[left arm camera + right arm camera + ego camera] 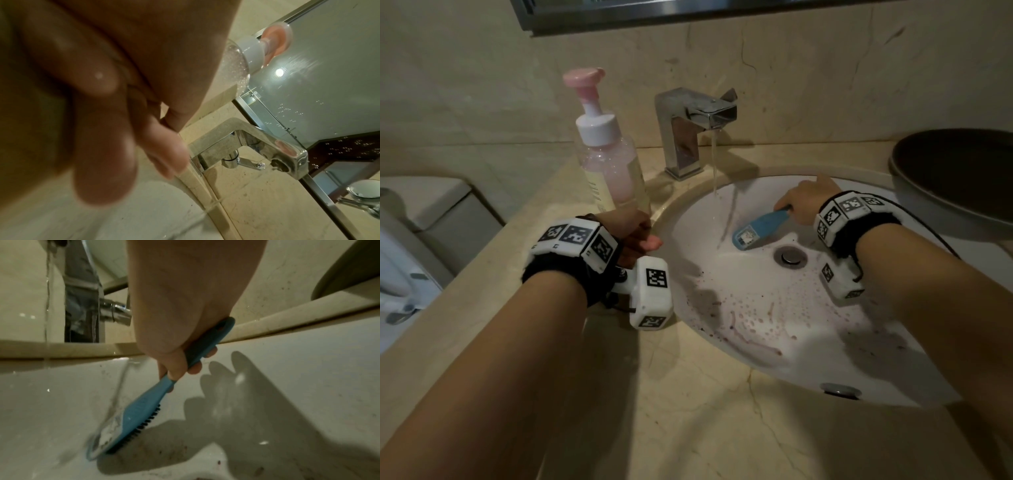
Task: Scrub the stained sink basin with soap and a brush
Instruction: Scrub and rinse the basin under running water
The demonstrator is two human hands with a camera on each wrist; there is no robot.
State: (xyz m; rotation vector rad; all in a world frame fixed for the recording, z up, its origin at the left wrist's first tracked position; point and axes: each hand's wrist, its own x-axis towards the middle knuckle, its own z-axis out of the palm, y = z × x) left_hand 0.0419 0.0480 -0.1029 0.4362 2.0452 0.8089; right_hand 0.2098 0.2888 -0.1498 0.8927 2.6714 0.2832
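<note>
My right hand grips the handle of a blue brush. Its dark bristles press on the back wall of the white sink basin, just left of the drain. Purple stains streak the basin's near side. Water runs from the chrome faucet and lands by the brush head. My left hand rests at the sink's left rim with fingers loosely curled, holding nothing. Just behind it stands the pink pump soap bottle.
A dark round bowl sits on the beige stone counter at the right. A white toilet stands to the left, below counter height. A mirror hangs on the wall behind the faucet.
</note>
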